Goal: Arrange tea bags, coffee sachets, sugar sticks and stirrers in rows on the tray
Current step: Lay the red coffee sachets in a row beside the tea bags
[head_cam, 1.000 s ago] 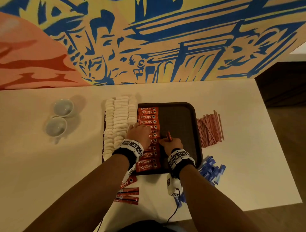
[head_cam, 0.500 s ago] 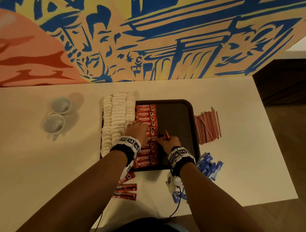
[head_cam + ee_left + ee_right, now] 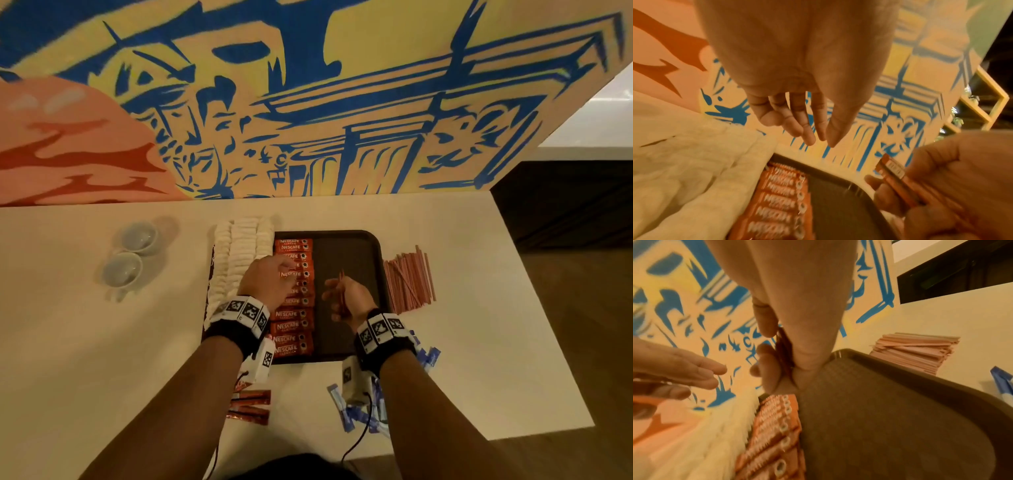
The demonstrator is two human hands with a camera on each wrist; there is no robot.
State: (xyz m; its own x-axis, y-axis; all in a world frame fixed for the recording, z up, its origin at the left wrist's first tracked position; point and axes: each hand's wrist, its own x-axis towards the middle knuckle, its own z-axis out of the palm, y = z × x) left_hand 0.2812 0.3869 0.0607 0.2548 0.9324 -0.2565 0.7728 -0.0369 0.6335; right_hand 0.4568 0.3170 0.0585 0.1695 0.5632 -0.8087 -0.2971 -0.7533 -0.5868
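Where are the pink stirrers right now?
In the head view, the pink stirrers lie in a pile on the table, just off the tray's right edge, beyond the blue sugar sticks.

"NESCAFE CLASSIC" on red coffee sachets (image 3: pixel 294 301) in tray row, other txt unreadable
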